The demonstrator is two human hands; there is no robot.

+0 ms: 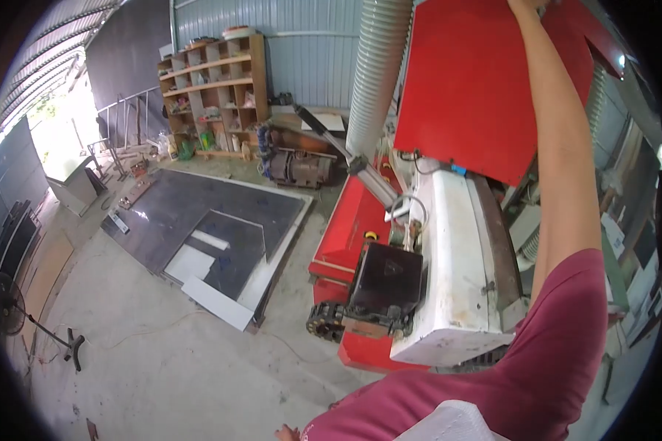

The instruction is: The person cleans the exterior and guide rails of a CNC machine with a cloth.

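My right arm stretches up along the right side of the view, in a dark pink sleeve. My right hand (526, 3) is at the top edge of the picture, by the upper part of a large red panel (463, 88); its fingers are cut off from view. Only a small part of my left hand (287, 434) shows at the bottom edge, low beside my shirt, and its grip cannot be made out. Below the red panel is a white machine body (452, 272), with a black box (388, 275) mounted on its left side.
A ribbed duct (379, 73) rises behind the machine. A cable chain (325, 321) juts out at its left. Dark sheet material (228, 191) lies on a low platform. Farther off stand a wooden shelf (213, 84), a motor (298, 167) and a fan (7, 298).
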